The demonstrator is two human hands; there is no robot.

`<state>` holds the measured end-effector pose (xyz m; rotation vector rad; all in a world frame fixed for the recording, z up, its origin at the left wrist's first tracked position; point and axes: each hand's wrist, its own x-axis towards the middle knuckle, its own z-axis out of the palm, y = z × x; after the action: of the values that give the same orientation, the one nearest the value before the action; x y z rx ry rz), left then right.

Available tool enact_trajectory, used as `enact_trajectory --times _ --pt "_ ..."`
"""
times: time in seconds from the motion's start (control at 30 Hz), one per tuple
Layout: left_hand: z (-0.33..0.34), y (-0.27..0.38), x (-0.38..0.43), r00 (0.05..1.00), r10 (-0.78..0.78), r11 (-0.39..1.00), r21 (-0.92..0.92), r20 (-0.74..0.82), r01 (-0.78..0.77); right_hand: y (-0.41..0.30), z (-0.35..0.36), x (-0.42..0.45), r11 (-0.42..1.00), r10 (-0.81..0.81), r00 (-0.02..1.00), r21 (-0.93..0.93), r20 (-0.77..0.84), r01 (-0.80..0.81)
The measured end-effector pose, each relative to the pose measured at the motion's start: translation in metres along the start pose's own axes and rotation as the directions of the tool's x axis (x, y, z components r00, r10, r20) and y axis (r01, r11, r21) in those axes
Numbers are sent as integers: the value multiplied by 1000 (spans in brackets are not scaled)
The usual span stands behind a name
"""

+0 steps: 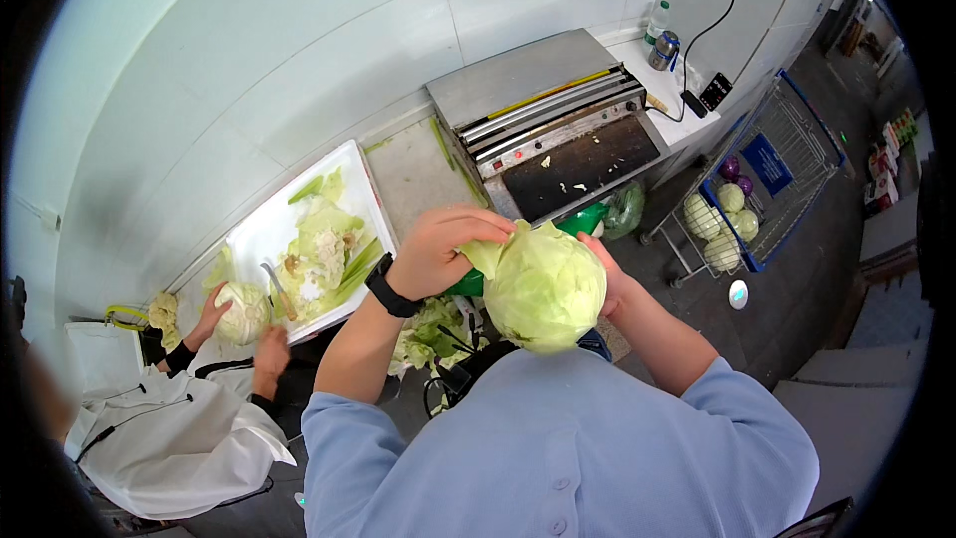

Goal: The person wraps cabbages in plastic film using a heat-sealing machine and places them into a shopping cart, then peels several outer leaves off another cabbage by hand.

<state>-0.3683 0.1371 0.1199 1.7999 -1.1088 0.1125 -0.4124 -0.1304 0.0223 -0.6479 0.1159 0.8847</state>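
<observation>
A pale green cabbage (551, 288) is held up before my chest. My right hand (609, 276) cups its right side, the fingers partly hidden behind it. On the other side, my left hand (452, 246) grips an outer leaf (487, 255) that stands away from the head, pinched between thumb and fingers. A black watch sits on my left wrist. Beyond the cabbage is a film wrapping machine (549, 119) with leaf scraps on its dark plate. Loose cabbage leaves (429, 336) lie low beneath my left forearm.
At left, a co-worker's hands (270, 351) are at another cabbage (243, 314). Beside it, a white tray (366, 187) holds leaf trimmings and a knife (278, 290). A shopping cart (777, 164) with green and purple cabbages stands right. A bottle (657, 22) and a phone (717, 90) rest on the counter.
</observation>
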Motion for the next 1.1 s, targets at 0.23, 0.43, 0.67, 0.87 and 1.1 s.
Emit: enact_trajectory --times 0.23,0.43,0.67,0.87,1.1 --pt "5 9 -8 979 -188 982 -4 -80 188 2 8 -3 999 -33 990 17 136 31" --pt "-7 -2 -11 979 -135 991 -2 152 137 7 8 -7 996 13 999 -94 31 -10" --pt "0 -1 -12 992 -106 993 -45 69 109 5 5 -3 999 2 997 -44 72 1" --pt "9 -3 -12 981 -182 983 -50 -63 179 5 12 0 992 -97 995 -78 -8 96" --pt "15 4 -14 927 -84 972 176 -366 157 9 6 2 987 -163 977 10 135 163"
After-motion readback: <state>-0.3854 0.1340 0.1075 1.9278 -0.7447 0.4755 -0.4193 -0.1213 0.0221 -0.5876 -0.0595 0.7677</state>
